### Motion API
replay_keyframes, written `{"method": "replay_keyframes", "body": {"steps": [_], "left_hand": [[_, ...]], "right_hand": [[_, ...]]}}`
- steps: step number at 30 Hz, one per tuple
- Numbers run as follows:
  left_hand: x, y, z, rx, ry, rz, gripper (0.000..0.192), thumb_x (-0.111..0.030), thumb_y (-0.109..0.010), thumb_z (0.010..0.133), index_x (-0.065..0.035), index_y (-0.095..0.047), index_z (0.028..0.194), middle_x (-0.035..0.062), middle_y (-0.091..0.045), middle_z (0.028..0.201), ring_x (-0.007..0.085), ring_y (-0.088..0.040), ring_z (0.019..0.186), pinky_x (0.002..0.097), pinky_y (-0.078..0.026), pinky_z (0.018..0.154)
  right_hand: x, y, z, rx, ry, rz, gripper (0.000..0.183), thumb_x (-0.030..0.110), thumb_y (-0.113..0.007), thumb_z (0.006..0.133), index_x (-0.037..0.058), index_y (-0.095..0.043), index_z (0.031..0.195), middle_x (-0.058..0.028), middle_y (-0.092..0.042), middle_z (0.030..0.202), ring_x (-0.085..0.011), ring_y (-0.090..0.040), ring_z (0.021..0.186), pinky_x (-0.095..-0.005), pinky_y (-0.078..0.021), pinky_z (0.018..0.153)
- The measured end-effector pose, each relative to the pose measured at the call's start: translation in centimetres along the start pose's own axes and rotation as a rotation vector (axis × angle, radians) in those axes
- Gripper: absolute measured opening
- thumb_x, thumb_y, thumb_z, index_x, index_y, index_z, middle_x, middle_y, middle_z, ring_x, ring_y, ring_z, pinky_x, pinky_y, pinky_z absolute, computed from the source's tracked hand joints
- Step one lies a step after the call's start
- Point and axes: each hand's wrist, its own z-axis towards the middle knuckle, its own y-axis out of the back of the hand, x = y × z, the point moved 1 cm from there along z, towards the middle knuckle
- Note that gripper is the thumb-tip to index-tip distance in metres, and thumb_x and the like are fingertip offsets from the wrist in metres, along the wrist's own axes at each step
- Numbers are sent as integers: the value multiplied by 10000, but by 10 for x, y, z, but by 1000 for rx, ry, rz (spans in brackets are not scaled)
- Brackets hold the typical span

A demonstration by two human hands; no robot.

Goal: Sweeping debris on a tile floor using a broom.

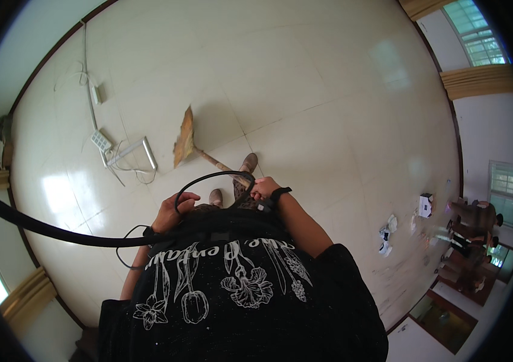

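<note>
My right hand (264, 186) is closed around the wooden handle of a straw broom (185, 139), whose frayed tan head is on or just above the pale tiled floor, ahead and to the left. My left hand (177, 209) is at my waist with fingers curled beside a black cable (211, 175) that loops across in front of me; whether the fingers touch it, I cannot tell. Both wrists carry black bands. Below my hands, my two shoes (250, 162) stand on the tiles.
On the floor at left lie a power strip (101, 140), a silvery metal frame (149, 153), loose cables and a small white adapter (97, 95). At right are a white box (425, 205) and crumpled litter (386, 235). Several people (476, 235) are by the far right wall.
</note>
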Motion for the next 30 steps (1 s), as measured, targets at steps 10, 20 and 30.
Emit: {"method": "replay_keyframes", "body": {"steps": [10, 20, 30], "left_hand": [[-75, -43, 91, 82, 28, 136, 265, -242, -494, 771, -23, -547, 909, -30, -495, 688, 44, -420, 620, 183, -338, 550], [-133, -62, 170, 240, 73, 114, 250, -216, -506, 775, -20, -527, 928, -17, -514, 735, 50, -449, 657, 183, -367, 601], [-217, -44, 273, 404, -42, 243, 247, -226, -515, 766, -28, -544, 909, -28, -491, 681, 42, -425, 614, 179, -350, 555]], "right_hand": [[-52, 158, -33, -264, -67, 194, 158, 136, -607, 663, -2, -530, 679, -32, -520, 576, -61, -426, 432, -191, -345, 386], [-38, 217, -87, -676, -134, 563, 134, 78, -574, 666, 28, -451, 645, -35, -455, 531, -84, -404, 365, -212, -320, 307], [101, 188, -37, -389, -28, 553, 97, 117, -555, 692, 53, -490, 726, 1, -433, 548, -56, -376, 400, -193, -318, 332]]}}
